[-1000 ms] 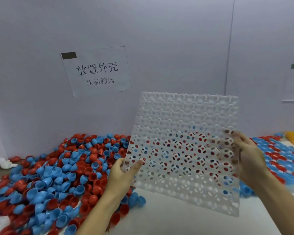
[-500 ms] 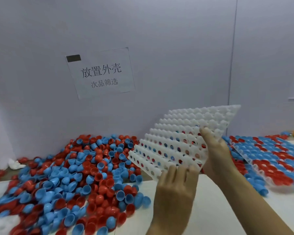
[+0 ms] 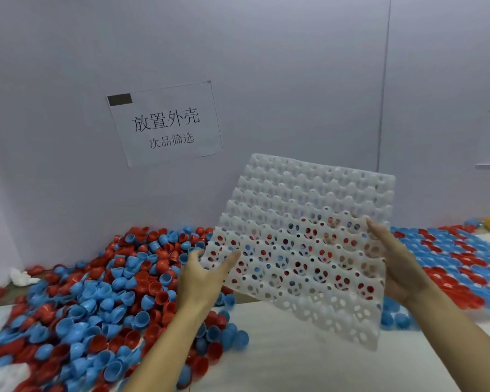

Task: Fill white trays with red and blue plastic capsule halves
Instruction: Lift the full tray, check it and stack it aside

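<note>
While the pale wall (image 3: pixel 266 52) with its printed paper sign (image 3: pixel 166 124) fills the upper frame, the white tabletop (image 3: pixel 309 363) runs along the bottom, and a loose heap of red and blue capsule halves (image 3: pixel 91 292) spreads over the lower left. At the right edge lies a filled tray (image 3: pixel 464 258), its red and blue halves set in rows. Centre frame, held up off the table, is the empty white perforated tray (image 3: pixel 309 236), tilted steeply with its top edge leaning toward the wall and its near lower corner hanging toward the bottom right. It looks close to square, so no long axis stands out; its dimpled face points toward the camera and slightly up. The left hand (image 3: pixel 201 278) pinches the tray's lower left edge, thumb on the near face and fingers curled behind. The right hand (image 3: pixel 393 264) grips the right edge, fingertips curled over onto the near face, palm behind. The tray appears thin, light and moulded, so it likely flexes if held at one corner; opposite edges, as here, seem the sound places to hold. Being full of holes and smooth, it may slip from a light pinch. It probably needs laying flat, cups up, before any halves go in.
</note>
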Available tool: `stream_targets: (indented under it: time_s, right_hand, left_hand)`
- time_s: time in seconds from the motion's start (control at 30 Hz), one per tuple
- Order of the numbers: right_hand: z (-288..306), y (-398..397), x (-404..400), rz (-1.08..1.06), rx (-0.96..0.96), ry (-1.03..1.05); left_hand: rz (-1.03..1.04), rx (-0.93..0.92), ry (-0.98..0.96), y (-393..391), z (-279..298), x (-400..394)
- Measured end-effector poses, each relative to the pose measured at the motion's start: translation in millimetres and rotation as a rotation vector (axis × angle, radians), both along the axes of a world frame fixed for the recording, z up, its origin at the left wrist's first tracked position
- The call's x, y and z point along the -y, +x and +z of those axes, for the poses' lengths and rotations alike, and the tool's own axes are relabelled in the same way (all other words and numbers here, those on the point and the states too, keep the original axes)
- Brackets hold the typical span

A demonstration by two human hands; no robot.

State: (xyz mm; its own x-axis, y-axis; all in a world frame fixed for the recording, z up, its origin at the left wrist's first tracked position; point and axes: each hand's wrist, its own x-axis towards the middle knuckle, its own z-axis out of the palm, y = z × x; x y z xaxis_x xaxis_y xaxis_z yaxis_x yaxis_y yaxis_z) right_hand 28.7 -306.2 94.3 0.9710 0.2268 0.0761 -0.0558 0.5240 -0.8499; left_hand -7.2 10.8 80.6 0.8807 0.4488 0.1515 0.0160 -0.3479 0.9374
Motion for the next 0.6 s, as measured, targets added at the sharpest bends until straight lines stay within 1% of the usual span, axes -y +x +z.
stream_targets:
  time_s: [0.03,0.07,0.1,0.13,0.23,0.33,0.47,0.53,0.6]
  right_hand:
    - [2.2,1.0,1.5,-0.006,0.010,-0.015]
    - [4.1,1.2,2.5,-0.007,0.017,-0.033]
    - [6.3,1.0,2.9,-0.004,0.017,-0.057]
    - [9.8,0.6,2.5,-0.009,0.018,-0.098]
    - [21.0,3.6,1.1,-0.090,-0.012,-0.262]
    - [30.3,10.6,11.9,-0.125,-0.129,-0.474]
    - [35.8,5.6,37.6,-0.061,-0.254,-0.773]
    - [34.7,0.8,45.1,-0.068,-0.281,-0.899]
    - [28.8,-3.6,47.7,-0.091,-0.250,-1.092]
  left_hand:
    - [-0.076,0.015,-0.260,-0.8,-1.5,-1.8]
    - [-0.128,0.014,-0.463,-2.6,-3.5,-3.3]
    - [-0.151,0.027,-0.581,-4.5,-6.5,-4.8]
    - [-0.160,0.036,-0.617,-7.3,-9.6,-5.2]
    - [-0.121,-0.005,-0.599,-18.4,-18.8,1.3]
    - [-0.099,-0.185,-0.619,-37.5,-27.2,15.0]
    - [-0.204,-0.441,-0.601,-70.3,-39.0,32.5]
    - [-0.204,-0.515,-0.576,-83.9,-40.2,38.7]
    - [-0.195,-0.557,-0.543,-93.8,-40.2,39.6]
